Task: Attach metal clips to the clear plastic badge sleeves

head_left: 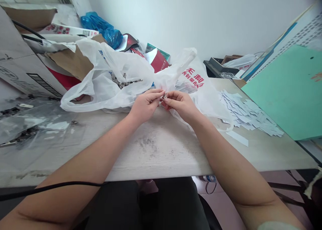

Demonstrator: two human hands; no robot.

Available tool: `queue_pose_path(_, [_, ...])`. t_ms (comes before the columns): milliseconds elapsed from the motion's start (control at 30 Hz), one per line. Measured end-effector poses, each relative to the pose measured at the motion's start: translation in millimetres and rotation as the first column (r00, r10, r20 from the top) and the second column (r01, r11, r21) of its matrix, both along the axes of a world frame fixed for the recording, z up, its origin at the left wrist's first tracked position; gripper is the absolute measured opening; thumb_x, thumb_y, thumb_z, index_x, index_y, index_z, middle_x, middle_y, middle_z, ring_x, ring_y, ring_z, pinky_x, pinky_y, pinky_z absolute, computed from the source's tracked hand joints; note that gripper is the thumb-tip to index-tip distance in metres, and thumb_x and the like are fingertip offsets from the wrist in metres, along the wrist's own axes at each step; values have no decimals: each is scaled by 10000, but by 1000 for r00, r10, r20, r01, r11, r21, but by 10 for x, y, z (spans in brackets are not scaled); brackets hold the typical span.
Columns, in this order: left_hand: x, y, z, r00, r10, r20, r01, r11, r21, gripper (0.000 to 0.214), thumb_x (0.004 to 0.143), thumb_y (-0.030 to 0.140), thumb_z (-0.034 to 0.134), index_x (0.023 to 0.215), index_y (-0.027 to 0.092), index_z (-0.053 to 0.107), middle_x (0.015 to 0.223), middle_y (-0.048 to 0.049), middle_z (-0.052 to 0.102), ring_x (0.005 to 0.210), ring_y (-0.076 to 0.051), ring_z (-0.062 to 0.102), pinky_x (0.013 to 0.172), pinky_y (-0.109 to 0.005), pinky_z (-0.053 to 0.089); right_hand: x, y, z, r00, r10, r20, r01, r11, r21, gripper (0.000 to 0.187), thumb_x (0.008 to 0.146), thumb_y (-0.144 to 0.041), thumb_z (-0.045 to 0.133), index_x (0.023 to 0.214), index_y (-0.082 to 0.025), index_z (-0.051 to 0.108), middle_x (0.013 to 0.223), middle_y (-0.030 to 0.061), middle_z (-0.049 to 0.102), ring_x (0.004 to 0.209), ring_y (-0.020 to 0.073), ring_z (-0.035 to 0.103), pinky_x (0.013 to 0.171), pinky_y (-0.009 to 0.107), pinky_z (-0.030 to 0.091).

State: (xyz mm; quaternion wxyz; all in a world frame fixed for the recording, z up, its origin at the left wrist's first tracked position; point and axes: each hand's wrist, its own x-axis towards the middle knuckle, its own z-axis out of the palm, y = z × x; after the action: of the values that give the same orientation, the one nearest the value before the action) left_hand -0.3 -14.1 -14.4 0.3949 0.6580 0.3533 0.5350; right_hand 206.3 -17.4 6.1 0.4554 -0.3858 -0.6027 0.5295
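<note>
My left hand (pixel 147 104) and my right hand (pixel 179 104) meet above the table, fingertips pinched together. Between them is a small metal piece (pixel 164 96), mostly covered by the fingers, so its kind does not show. Behind my left hand lies an open white plastic bag (pixel 108 100) with many small dark metal parts (pixel 123 83) inside. Another white plastic bag with red printing (pixel 201 70) stands behind my right hand, with pale pieces showing through its side.
Clear bags of dark parts (pixel 32 126) lie at left before a cardboard box (pixel 30 65). White paper slips (pixel 241 109) are heaped at right beside a green board (pixel 286 92). A blue plastic bag (pixel 100 27) sits at the back. A black cable (pixel 57 186) crosses my left forearm.
</note>
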Motion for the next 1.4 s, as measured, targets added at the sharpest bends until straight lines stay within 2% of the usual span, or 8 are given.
queue_pose_path(467, [23, -33, 62, 997, 15, 75, -9, 997, -80, 224, 960, 422, 944, 1113, 260, 959, 1311, -97, 871, 1072, -265, 817, 1031, -470, 730, -37, 25, 8, 988, 47, -150, -57, 996, -64, 397, 756, -495, 1013, 868, -225, 744, 862, 20, 768, 779, 163, 692, 815, 349, 615])
queue_pose_path(667, [-11, -23, 65, 996, 39, -84, -38, 999, 11, 253, 1030, 482, 862, 1155, 287, 961, 1316, -84, 883, 1124, -293, 830, 1087, -489, 714, -22, 58, 0, 984, 61, -165, -72, 996, -60, 425, 746, -510, 1042, 845, -218, 750, 846, 22, 775, 747, 157, 692, 801, 348, 625])
queue_pose_path(867, [-76, 21, 95, 957, 58, -284, -13, 987, 157, 209, 1052, 367, 764, 1020, 292, 957, 1320, -66, 885, 1156, -302, 836, 1148, -491, 674, -45, 50, -11, 990, 32, -139, -47, 993, -106, 623, 724, -768, 1043, 893, -213, 817, 890, 57, 809, 732, 165, 687, 755, 344, 641])
queue_pose_path(967, [-77, 33, 100, 962, 25, -273, 17, 988, 151, 229, 1045, 362, 745, 1010, 289, 959, 1324, -73, 881, 1153, -298, 828, 1140, -498, 672, -61, 56, -19, 989, 1, -146, -19, 992, -124, 676, 668, -816, 1054, 833, -215, 794, 810, 45, 775, 686, 159, 658, 696, 333, 623])
queue_pose_path(1133, [-55, 28, 97, 999, -43, -8, 42, 998, -52, 233, 905, 406, 918, 1088, 268, 964, 1474, -106, 827, 1295, -335, 802, 1204, -534, 650, -70, 84, -44, 976, -20, -215, -3, 994, -106, 477, 781, -628, 1032, 791, -224, 778, 781, 27, 762, 700, 153, 652, 690, 310, 597])
queue_pose_path(1267, [-62, 8, 146, 990, 6, 139, 19, 984, -178, 356, 841, 360, 947, 1173, 231, 943, 1159, -111, 877, 1135, -322, 842, 1151, -546, 666, -88, 95, -56, 978, -102, -184, 80, 989, -125, 317, 785, -450, 947, 711, -234, 728, 706, 6, 714, 649, 148, 621, 645, 302, 551])
queue_pose_path(1333, [-79, -7, 184, 992, 48, 117, -31, 989, -144, 334, 860, 357, 933, 1165, 221, 932, 1086, -105, 867, 1071, -305, 843, 1119, -526, 673, -95, 90, -55, 977, -126, -170, 107, 987, -118, 269, 774, -396, 893, 676, -239, 698, 676, -1, 691, 624, 144, 597, 623, 299, 515])
queue_pose_path(1400, [-97, -28, 216, 998, 48, 40, -47, 998, -36, 296, 884, 354, 915, 1149, 222, 922, 1251, -120, 854, 1057, -286, 837, 1095, -509, 681, -96, 80, -50, 975, -138, -176, 120, 987, -107, 227, 762, -348, 835, 644, -240, 675, 635, -10, 658, 597, 134, 555, 600, 293, 468])
